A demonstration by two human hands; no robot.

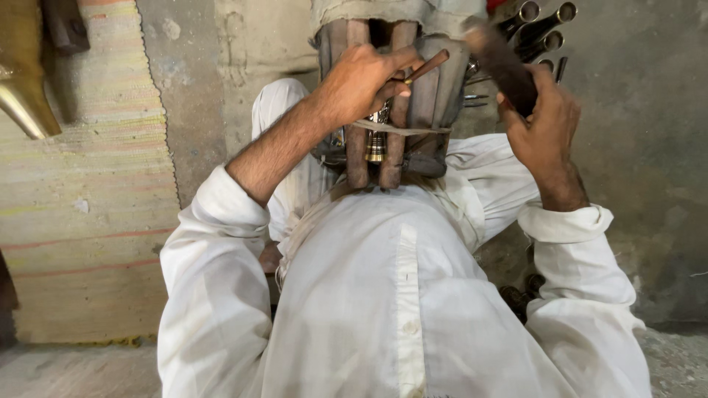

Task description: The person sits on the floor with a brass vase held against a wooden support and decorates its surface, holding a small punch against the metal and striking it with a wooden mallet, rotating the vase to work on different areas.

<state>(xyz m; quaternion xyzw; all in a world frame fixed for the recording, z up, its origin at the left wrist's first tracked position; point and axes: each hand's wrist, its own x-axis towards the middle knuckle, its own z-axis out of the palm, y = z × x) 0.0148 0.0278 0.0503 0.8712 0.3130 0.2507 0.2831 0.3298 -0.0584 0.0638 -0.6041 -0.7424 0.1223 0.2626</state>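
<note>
Left hand (361, 81) curled, fingers pinching a thin brown-handled tool (426, 68) against the wooden slat frame (402, 110), just above a small engraved brass piece (377, 136) wedged between the slats under a pale cord. Right hand (546, 121) wrapped tight around a dark wooden mallet (501, 63), raised and blurred beside metal tubes (542, 22). Striped woven mat (81, 191) at left, brass cone (26, 103) on it; no packages or labels visible.

A single camera is sitting on the person's head, looking steeply down along the white shirt (383, 295) and lap toward the concrete floor (649, 147). It is hanging close, so both forearms are filling the frame: the left hand (361, 81) at 12 o'clock, the right hand (546, 118) at 2 o'clock.
</note>
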